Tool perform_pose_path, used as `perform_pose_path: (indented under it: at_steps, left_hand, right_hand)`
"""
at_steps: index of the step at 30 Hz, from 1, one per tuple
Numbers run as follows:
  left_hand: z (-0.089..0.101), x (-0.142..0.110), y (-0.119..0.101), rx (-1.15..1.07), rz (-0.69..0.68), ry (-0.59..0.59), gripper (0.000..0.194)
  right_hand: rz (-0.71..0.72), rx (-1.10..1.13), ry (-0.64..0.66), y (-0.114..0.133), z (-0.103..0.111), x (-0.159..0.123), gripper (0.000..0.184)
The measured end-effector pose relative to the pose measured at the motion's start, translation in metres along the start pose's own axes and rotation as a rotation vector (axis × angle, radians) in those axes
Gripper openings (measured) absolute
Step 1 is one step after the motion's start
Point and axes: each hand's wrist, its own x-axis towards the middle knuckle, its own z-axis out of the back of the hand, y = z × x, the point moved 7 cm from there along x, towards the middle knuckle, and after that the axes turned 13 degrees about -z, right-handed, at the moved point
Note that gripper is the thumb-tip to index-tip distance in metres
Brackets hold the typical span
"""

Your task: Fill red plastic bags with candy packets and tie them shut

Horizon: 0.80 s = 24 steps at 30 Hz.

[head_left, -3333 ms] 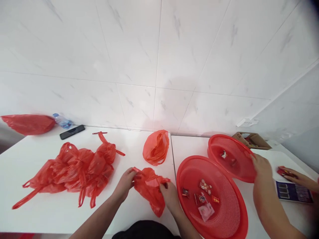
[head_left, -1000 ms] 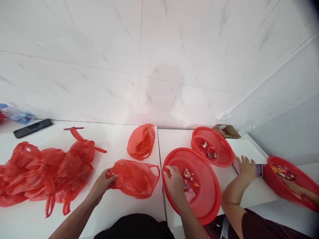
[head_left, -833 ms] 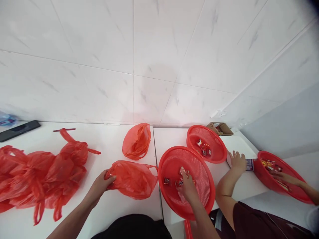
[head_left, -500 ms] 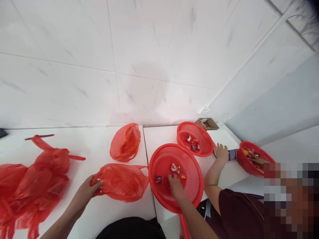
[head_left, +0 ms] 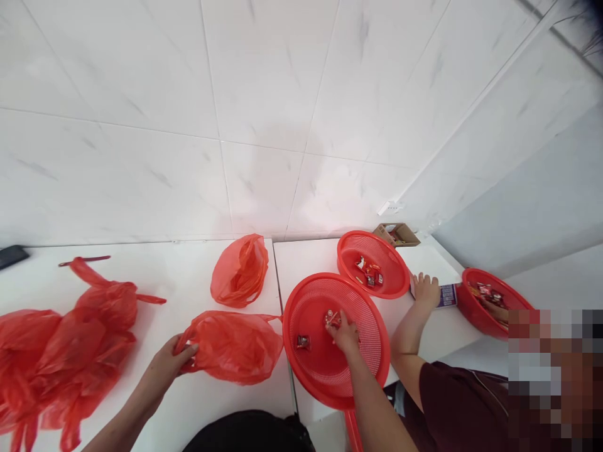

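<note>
My left hand point(head_left: 170, 362) grips the left end of a red plastic bag point(head_left: 233, 346) lying on the white table point(head_left: 155, 276). My right hand point(head_left: 346, 334) reaches into a large red mesh basket point(head_left: 306, 376), its fingers curled over small wrapped sweets point(head_left: 331, 317) near the basket's middle. Another wrapped sweet point(head_left: 302, 341) lies apart, to the left inside the basket.
A second open red bag point(head_left: 240, 270) stands behind. A heap of red bags point(head_left: 61, 351) lies at the left. A smaller red basket point(head_left: 374, 263) holds sweets. Another person's hand point(head_left: 426, 290) rests on the table beside a third red basket point(head_left: 490, 301). A cardboard box point(head_left: 398, 233) sits by the wall.
My right hand has let go of the bag and gone into the large basket, moving among the sweets. My left hand keeps its hold on the bag. The view has turned right.
</note>
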Motion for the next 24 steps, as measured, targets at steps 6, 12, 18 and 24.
perform_pose_path:
  at_steps: [6, 12, 18, 24]
  left_hand:
    - [-0.008, -0.006, -0.012, 0.005, -0.013, 0.028, 0.047]
    - [-0.009, -0.013, -0.016, -0.015, -0.043, -0.009, 0.045]
    - [-0.013, -0.015, -0.025, -0.036, -0.086, -0.039, 0.036]
    - [-0.018, -0.012, -0.026, -0.079, -0.099, 0.004, 0.045]
  right_hand:
    - [0.145, -0.048, 0.108, 0.022, -0.045, -0.026, 0.033]
    - [0.192, 0.07, 0.116, 0.043, -0.032, -0.029, 0.02]
    - [0.495, 0.33, 0.259, 0.124, -0.011, -0.104, 0.032]
    - [0.792, 0.266, 0.487, 0.195, -0.031, -0.202, 0.055]
